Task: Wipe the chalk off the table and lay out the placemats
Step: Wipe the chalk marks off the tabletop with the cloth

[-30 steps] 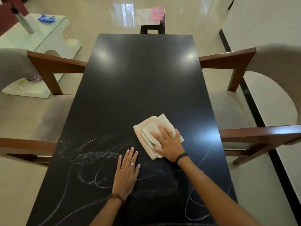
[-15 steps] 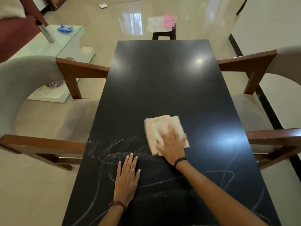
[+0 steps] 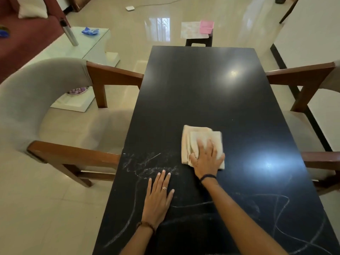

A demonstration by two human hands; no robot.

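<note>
**Operator:** Status of the near end?

**Manual:** Chalk marks (image 3: 185,207) cover the near third of the black table (image 3: 202,89). Your left hand (image 3: 157,201) rests flat on the surface among them, fingers straight, holding nothing.

**Operator:** And the wiping tool?

**Manual:** The folded beige cloth (image 3: 199,142) lies on the table just beyond the smeared chalk. Your right hand (image 3: 207,159) presses on its near half, palm down, fingers spread and not curled round it.

**Operator:** How will it handle?

**Manual:** Judged soft, light and limp; expect the folds to shift or bunch on the glossy top. Press through the middle of the stack, or pinch the folded edge if you must lift it.

**Operator:** Placemats?

**Manual:** A pale patterned sheet (image 3: 192,30) on the dark stool (image 3: 198,42) past the far end, beside a pink item (image 3: 207,26), is probably a placemat. It is thin; take it by an edge.
</note>
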